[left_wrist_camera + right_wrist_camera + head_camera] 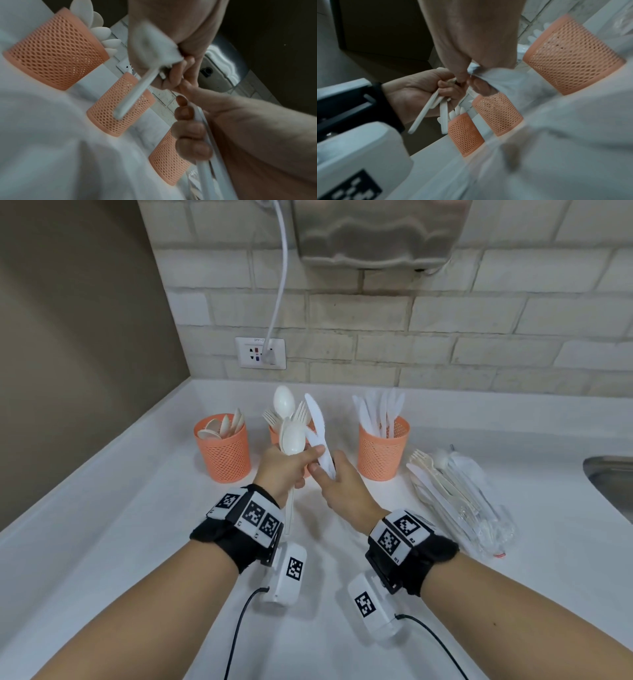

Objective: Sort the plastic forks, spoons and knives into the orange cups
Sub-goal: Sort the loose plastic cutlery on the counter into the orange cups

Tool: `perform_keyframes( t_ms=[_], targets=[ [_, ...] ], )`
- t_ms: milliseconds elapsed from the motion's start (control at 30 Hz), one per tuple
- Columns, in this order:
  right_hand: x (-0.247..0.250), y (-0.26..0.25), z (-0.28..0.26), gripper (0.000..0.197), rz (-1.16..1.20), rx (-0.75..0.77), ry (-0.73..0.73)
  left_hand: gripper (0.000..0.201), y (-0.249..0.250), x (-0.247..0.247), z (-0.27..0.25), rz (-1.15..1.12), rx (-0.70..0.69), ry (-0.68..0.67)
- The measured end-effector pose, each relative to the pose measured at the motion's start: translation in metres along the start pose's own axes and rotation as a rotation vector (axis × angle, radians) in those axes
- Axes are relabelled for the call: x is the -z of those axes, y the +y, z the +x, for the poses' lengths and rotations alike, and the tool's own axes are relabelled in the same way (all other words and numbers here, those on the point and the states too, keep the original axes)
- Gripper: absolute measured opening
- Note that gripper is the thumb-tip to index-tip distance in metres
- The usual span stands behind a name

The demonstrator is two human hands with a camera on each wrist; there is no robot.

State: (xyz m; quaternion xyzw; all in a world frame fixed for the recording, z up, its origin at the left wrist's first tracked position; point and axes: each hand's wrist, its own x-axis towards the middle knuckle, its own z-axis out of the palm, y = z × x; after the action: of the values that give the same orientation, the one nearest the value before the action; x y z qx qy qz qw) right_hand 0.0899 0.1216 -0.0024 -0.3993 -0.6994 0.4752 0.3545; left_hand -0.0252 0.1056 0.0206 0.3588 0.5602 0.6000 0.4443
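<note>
In the middle of the head view, the left hand [286,470] is closed around a bunch of spoons [287,419], bowls pointing up, handles hanging below the fist. Just right of it, the right hand [337,479] pinches the handle of a knife [317,424] whose toothed blade rises beside the spoons; the two hands nearly touch. Both are raised above the white counter [137,542] and stand directly in front of the middle cup [275,436], hiding most of it; fork tines [270,416] show above its rim.

To the left of center stands the left cup [223,451], holding spoons. To the right of center, the right cup [383,451] holds knives, blades up. All three orange mesh cups form a row near the tiled wall [445,337].

Further right, near the right cup, a loose pile of cutlery [442,477] lies on clear plastic wrapping [486,529] on the counter. At the far right edge the corner of a steel sink [613,477] shows. On the wall in the upper middle is a socket [260,352] with a white cord [282,268] running up beside a metal appliance [376,231] at the top of the frame.

Both wrists carry black bands with patterned markers.
</note>
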Motion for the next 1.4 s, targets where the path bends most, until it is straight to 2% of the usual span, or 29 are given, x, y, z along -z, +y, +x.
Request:
perform_keyframes(
  t_ms=[33, 100, 167, 233, 267, 333, 467, 533, 600, 667, 767, 833, 900, 1000, 1033, 1067, 1167, 1200, 1267, 1400],
  targets=[
    [0.000, 0.001, 0.000, 0.008, 0.037, -0.003, -0.004, 0.017, 0.001, 0.001, 0.001, -0.007, -0.006, -0.002],
    [0.001, 0.005, -0.001, 0.018, 0.067, -0.009, -0.025, 0.017, 0.003, 0.003, 0.007, -0.010, -0.017, 0.017],
    [0.004, 0.006, -0.001, 0.013, 0.063, 0.014, -0.037, 0.014, 0.003, 0.006, 0.013, -0.003, -0.001, 0.055],
    [0.013, 0.001, 0.003, 0.005, 0.035, 0.064, 0.006, 0.019, 0.001, 0.009, 0.018, 0.000, 0.031, 0.084],
    [0.020, -0.005, 0.007, 0.010, 0.016, 0.089, 0.048, 0.021, 0.000, 0.009, 0.019, 0.001, 0.061, 0.074],
    [0.040, -0.020, 0.020, 0.007, -0.014, 0.133, 0.149, 0.021, -0.003, 0.008, 0.019, -0.007, 0.127, 0.015],
    [0.081, -0.049, 0.057, 0.006, -0.016, 0.253, 0.331, 0.016, -0.002, 0.003, 0.011, -0.266, 0.222, -0.178],
    [0.093, -0.051, 0.073, 0.006, -0.015, 0.294, 0.404, 0.018, -0.002, 0.004, 0.007, -0.320, 0.226, -0.280],
    [0.100, -0.046, 0.084, 0.007, -0.017, 0.255, 0.437, 0.019, -0.003, 0.006, 0.006, -0.296, 0.201, -0.362],
    [0.104, -0.034, 0.091, 0.011, -0.035, 0.146, 0.417, 0.018, -0.004, 0.008, 0.003, -0.262, 0.185, -0.416],
    [0.104, -0.012, 0.096, 0.028, -0.158, -0.100, 0.360, 0.021, -0.006, 0.013, 0.002, -0.247, 0.172, -0.464],
    [0.102, -0.005, 0.096, 0.041, -0.161, -0.177, 0.338, 0.024, -0.008, 0.016, 0.003, -0.245, 0.166, -0.495],
    [0.099, -0.007, 0.094, 0.054, -0.231, -0.084, 0.410, 0.025, -0.008, 0.017, 0.003, -0.242, 0.167, -0.507],
    [0.085, -0.021, 0.082, 0.051, -0.332, 0.300, 0.618, 0.024, -0.008, 0.017, 0.004, -0.262, 0.171, -0.516],
    [0.077, -0.025, 0.077, 0.045, -0.284, 0.361, 0.597, 0.024, -0.007, 0.017, 0.004, -0.279, 0.174, -0.523],
    [0.069, -0.031, 0.071, 0.039, -0.203, 0.354, 0.511, 0.023, -0.007, 0.017, 0.004, -0.298, 0.178, -0.532],
    [0.047, -0.042, 0.057, 0.030, -0.019, 0.074, 0.005, 0.023, -0.005, 0.018, 0.003, -0.338, 0.201, -0.551],
    [0.042, -0.042, 0.054, 0.024, 0.008, 0.012, -0.114, 0.025, -0.005, 0.018, 0.003, -0.340, 0.208, -0.549],
    [0.035, -0.042, 0.050, 0.013, 0.095, -0.031, -0.169, 0.031, -0.003, 0.020, 0.001, -0.337, 0.211, -0.542],
    [0.031, -0.048, 0.054, 0.011, 0.195, -0.040, -0.041, 0.032, -0.002, 0.030, 0.001, -0.241, 0.135, -0.434]
  ],
)
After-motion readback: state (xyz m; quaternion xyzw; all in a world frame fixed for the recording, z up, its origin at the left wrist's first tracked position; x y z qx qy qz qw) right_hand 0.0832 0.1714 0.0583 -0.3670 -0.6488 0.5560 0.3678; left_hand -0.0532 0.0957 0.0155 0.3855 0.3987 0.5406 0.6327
